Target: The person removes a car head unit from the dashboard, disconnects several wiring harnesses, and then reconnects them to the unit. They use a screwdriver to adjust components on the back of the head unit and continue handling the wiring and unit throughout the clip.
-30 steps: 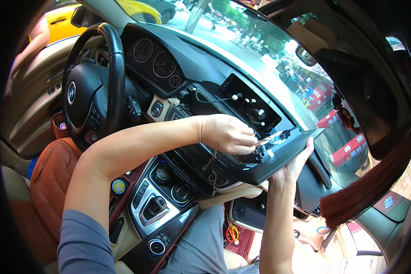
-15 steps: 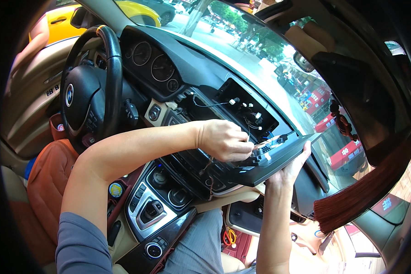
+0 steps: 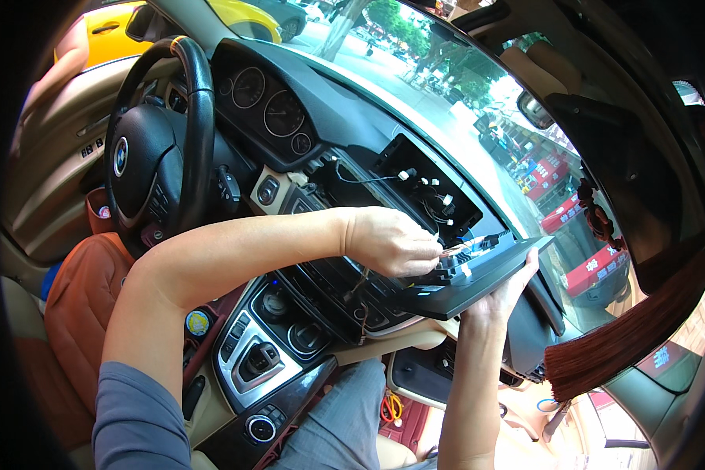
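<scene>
A flat black display unit (image 3: 478, 283) is tilted over the middle of the dashboard, its back with sockets and wires facing up and to the left. My right hand (image 3: 503, 296) supports it from below at its right edge, thumb along the rim. My left hand (image 3: 395, 244) reaches across with closed fingers at the wires (image 3: 451, 252) behind the unit. What those fingertips pinch is hidden by the hand. Beyond the hands, a rectangular dashboard opening (image 3: 423, 168) shows loose cables with white plugs (image 3: 446, 200).
The steering wheel (image 3: 192, 117) and instrument cluster (image 3: 266, 106) are at the left. Below my left arm sits the gear lever (image 3: 260, 359) in its silver console. A reddish-brown fringe (image 3: 603, 356) hangs at the right. Someone else's arm (image 3: 69, 63) shows at the driver's window.
The whole view has shifted slightly. My left hand stays at the wires with its fingers closed, and my right hand keeps its hold on the display unit.
</scene>
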Demonstrator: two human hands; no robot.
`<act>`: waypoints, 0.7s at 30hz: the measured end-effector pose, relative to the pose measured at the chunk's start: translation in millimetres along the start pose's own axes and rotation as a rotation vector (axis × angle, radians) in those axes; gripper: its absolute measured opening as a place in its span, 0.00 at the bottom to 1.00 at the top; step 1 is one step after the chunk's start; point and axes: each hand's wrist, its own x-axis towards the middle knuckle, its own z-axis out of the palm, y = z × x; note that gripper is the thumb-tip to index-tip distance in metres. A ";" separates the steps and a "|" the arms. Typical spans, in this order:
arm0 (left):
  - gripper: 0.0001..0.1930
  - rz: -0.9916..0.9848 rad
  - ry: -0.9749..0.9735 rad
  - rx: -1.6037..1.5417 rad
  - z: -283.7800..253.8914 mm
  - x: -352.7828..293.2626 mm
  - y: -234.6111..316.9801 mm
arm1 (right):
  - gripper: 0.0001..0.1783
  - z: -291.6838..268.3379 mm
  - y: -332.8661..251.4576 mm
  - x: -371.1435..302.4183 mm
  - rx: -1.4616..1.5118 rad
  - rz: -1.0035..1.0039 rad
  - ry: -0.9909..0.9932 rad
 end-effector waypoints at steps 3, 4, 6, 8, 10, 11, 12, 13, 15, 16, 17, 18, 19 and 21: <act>0.13 -0.025 -0.009 -0.042 -0.6 -0.2 0.9 | 0.38 -4.8 0.2 2.3 0.003 0.020 -0.034; 0.13 -0.036 0.006 -0.046 -0.9 -0.3 1.5 | 0.38 -5.7 0.4 2.8 0.008 0.027 -0.050; 0.14 -0.058 0.035 -0.053 -1.5 -0.6 2.4 | 0.37 -7.0 -0.1 3.8 0.005 0.030 -0.042; 0.14 -0.053 0.042 -0.045 -1.9 -0.5 2.9 | 0.36 -8.1 -0.5 4.7 -0.012 0.022 0.009; 0.14 -0.050 0.033 -0.051 -2.4 -0.2 2.2 | 0.36 -9.0 -0.5 6.1 -0.011 0.039 -0.001; 0.14 -0.048 0.022 -0.059 -2.7 0.1 1.5 | 0.36 -9.4 -0.4 6.6 -0.011 0.047 -0.007; 0.14 -0.047 0.011 -0.068 -3.0 0.5 1.0 | 0.36 -9.5 -0.4 7.1 -0.012 0.041 -0.020; 0.14 -0.047 0.016 -0.075 -3.1 0.9 0.6 | 0.36 -9.4 -0.2 6.9 -0.013 0.035 -0.032; 0.14 -0.047 0.026 -0.091 -3.5 1.6 0.7 | 0.37 -7.3 -0.2 5.9 -0.013 0.032 -0.029; 0.14 -0.087 0.019 -0.095 -3.6 1.8 1.4 | 0.37 -5.4 -0.2 4.6 -0.011 0.035 -0.014; 0.14 -0.127 0.012 -0.099 -3.7 1.7 2.6 | 0.37 -2.8 -0.1 2.9 -0.010 0.038 0.001; 0.14 -0.167 0.005 -0.103 -3.6 1.6 4.1 | 0.36 0.1 -0.2 1.1 0.015 0.015 0.041; 0.14 -0.165 0.018 -0.066 -3.5 1.4 5.0 | 0.35 3.6 -0.3 -0.4 0.039 -0.009 0.081; 0.14 -0.161 0.049 0.005 -2.6 1.0 6.4 | 0.34 9.5 -1.0 -3.8 0.050 -0.031 0.115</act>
